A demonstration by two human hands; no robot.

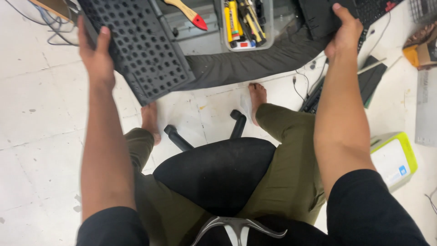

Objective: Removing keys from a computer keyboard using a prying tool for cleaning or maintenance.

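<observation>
Two parts are already apart: left hand (96, 57) grasps the perforated keyboard frame (141, 45), right hand (343, 34) grips the black keyboard base (321, 18).

The perforated panel (141, 45) is dark grey, patterned with rows of holes; the mat (255, 64) is grey, the trousers (287, 168) olive green, the chair seat (218, 173) black, the brush (187, 12) tan with a red tip, the floor (36, 118) white tile

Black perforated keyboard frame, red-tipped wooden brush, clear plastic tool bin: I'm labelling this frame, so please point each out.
Black perforated keyboard frame (145, 50), head view, middle of its grid.
Red-tipped wooden brush (187, 12), head view, wooden handle.
Clear plastic tool bin (269, 27), head view, right wall.
</observation>
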